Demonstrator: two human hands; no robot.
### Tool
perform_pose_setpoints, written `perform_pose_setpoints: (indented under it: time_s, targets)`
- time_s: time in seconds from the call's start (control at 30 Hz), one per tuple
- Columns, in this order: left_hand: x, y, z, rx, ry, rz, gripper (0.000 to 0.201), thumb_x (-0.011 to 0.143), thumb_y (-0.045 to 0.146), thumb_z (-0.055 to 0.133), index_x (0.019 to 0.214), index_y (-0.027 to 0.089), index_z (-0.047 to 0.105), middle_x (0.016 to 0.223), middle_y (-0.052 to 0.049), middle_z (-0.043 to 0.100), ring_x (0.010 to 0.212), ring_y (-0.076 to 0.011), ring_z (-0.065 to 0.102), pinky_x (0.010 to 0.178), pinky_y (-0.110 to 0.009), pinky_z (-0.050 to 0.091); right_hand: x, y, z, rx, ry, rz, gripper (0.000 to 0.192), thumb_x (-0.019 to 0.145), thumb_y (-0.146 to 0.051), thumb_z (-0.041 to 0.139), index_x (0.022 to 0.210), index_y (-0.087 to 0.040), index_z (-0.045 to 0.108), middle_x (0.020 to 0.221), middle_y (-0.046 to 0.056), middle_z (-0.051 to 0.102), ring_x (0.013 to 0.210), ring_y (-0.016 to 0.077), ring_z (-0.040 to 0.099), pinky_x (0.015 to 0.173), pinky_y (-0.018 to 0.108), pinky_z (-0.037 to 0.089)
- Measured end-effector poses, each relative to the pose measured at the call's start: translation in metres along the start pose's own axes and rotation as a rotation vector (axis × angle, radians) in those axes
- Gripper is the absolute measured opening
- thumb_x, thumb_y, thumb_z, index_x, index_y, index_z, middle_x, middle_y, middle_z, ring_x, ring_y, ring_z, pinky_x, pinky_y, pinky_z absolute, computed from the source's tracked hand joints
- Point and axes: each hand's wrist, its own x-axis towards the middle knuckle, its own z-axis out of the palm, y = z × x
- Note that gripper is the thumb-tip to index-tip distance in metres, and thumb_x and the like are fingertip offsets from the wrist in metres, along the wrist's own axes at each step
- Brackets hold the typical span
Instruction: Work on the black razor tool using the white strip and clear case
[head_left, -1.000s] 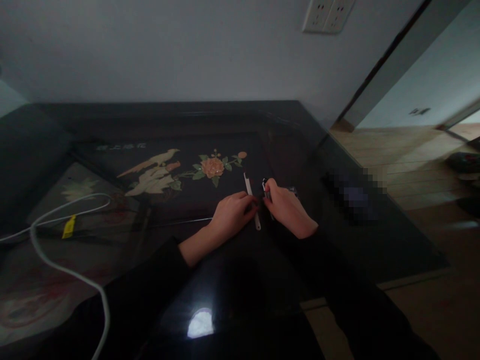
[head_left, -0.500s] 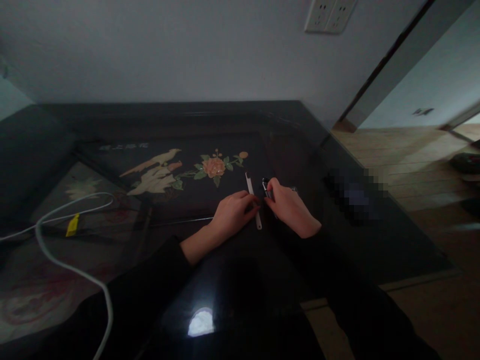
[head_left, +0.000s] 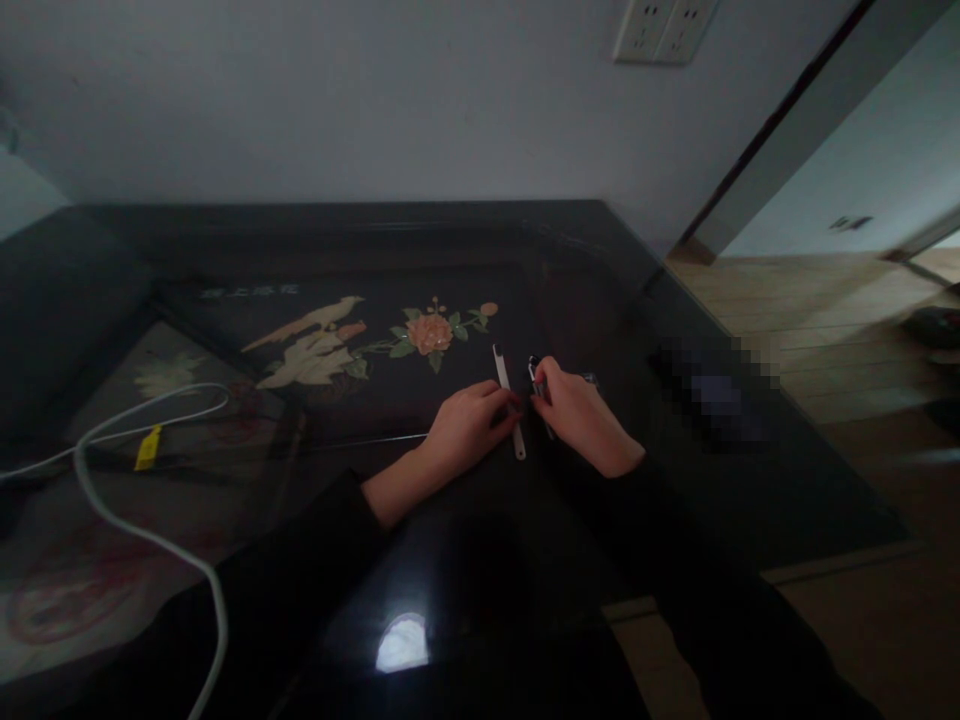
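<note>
A slim, flat white strip (head_left: pixel 501 368) lies slantwise on the dark table, with a dark tip at its far end and a small hole at its near end. The fingers of my left hand (head_left: pixel 471 418) are closed over its middle and hide that part. Just to the right, my right hand (head_left: pixel 581 412) pinches a slim silver-and-black pen-like thing (head_left: pixel 533 369); its dark tip points away from me and most of its length is hidden by the fingers. Behind the right knuckles a small shiny object (head_left: pixel 591 379) shows, too little to name.
The glossy dark table (head_left: pixel 465 560) has an inlaid bird and flower picture (head_left: pixel 430 334). A white cable (head_left: pixel 150 537) with a yellow tag (head_left: pixel 149 448) loops at the left. A blurred-out dark object (head_left: pixel 712 395) lies at the right. Wall sockets (head_left: pixel 664 30) are above.
Both hands keep nearly the same place and grip. The whole view has shifted very slightly.
</note>
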Motion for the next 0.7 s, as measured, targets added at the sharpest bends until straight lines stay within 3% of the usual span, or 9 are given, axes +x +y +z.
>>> perform_pose_setpoints:
  time_s: [0.7]
  targets:
    - [0.0001, 0.0008, -0.0006, 0.017, -0.01, 0.002, 0.017, 0.093, 0.029, 0.057, 0.105, 0.021, 0.067, 0.098, -0.004, 0.067, 0.088, -0.0188, 0.065, 0.075, -0.028, 0.05, -0.0011, -0.0009, -0.0007, 0.023, 0.019, -0.007, 0.016, 0.093, -0.015, 0.053, 0.109, -0.015, 0.05, 0.092, 0.01, 0.071, 0.079, 0.0222, 0.068, 0.064, 0.029, 0.036]
